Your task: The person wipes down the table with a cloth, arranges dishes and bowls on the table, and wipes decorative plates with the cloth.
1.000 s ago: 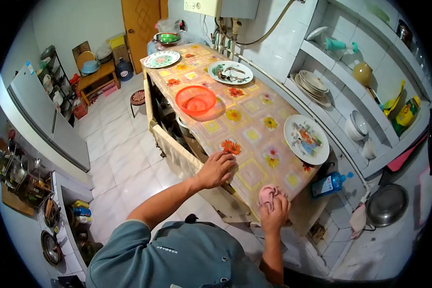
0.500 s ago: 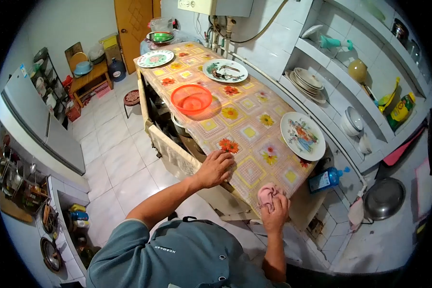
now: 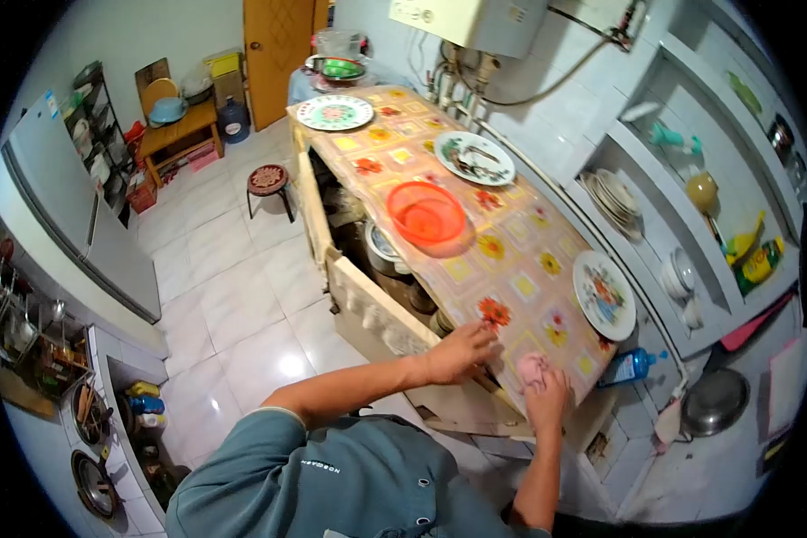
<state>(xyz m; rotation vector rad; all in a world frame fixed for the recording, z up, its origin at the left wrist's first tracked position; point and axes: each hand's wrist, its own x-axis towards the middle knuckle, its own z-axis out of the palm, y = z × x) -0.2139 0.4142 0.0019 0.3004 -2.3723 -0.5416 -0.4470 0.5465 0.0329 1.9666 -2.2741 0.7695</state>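
Note:
My right hand is closed on a crumpled pink cloth and presses it against the patterned tablecloth near the table's near end. My left hand rests at the left edge of the table, fingers stretched over the tablecloth, with nothing seen in it. Between and beyond the hands is a printed red flower. A white plate with painted figures lies at the right edge, beyond the cloth. Farther up the table stands a translucent orange-red basin.
A bird-patterned plate and a floral plate lie at the far end. A blue bottle stands just off the right edge. Below the left edge, an open cabinet holds a pot. Wall shelves hold dishes. A stool stands on the floor.
The pink cloth in my right hand has moved inward from the near corner, closer to the printed red flower. My left hand stays at the edge. The whole view has shifted left.

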